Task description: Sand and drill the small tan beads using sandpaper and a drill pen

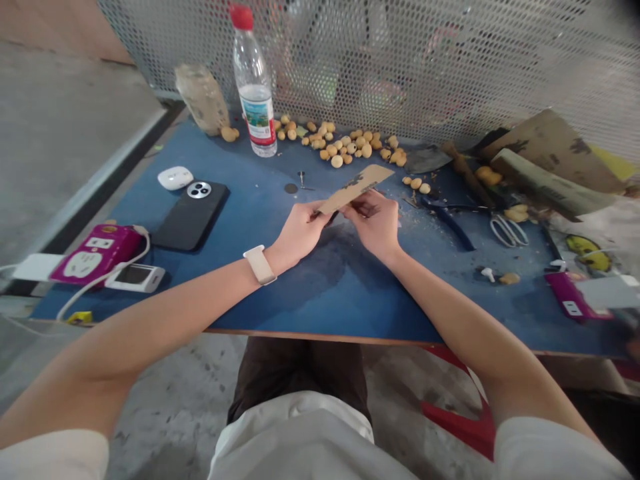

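Pretty bright, soft light here, seemingly from the far side, since a dim, blotchy shadow falls toward the near edge of the blue table top [250, 313], under the left hand [300, 233] and right hand [373, 223]. The tan strip [355, 189] they're holding looks fairly sharp, with no harsh glare. The metal mesh [450, 60] up top goes soft and smeary, the wide lens bends the edges, and the purple power strip [565, 293] at near right is blurry.

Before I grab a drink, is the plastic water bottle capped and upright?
Capped and upright: its red cap is on the neck, and the plastic water bottle stands on its base on the blue table.
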